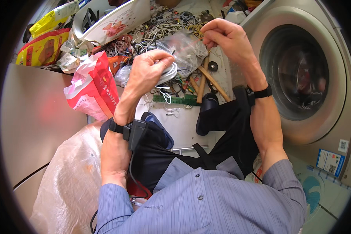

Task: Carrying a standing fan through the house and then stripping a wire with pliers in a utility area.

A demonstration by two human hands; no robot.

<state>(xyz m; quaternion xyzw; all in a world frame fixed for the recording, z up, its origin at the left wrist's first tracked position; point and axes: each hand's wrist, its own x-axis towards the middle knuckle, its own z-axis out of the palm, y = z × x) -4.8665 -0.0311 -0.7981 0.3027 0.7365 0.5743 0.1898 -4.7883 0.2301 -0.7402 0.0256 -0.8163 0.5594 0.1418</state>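
My left hand [147, 71] is raised over the floor, thumb and fingers pressed together. A looped white cable [170, 73] hangs beside its palm and appears to be in its grip; the cable's lower loops and ends dangle over the floor. Higher and to the right, my right hand [227, 38] has its thumb and fingertips pinched together. A thin orange-yellow strand shows just below those fingertips, but whatever they hold is too small to make out. Beyond both hands lies a tangled heap of cables [163, 24], with a clear plastic bag [186, 43] on it.
Wooden-handled tools [214, 84] and a green circuit board [175, 100] lie near my shoes. A washing machine [296, 70] stands close on the right. To the left are a red and white bag [95, 84], yellow packages [43, 48] and a white bin [117, 25].
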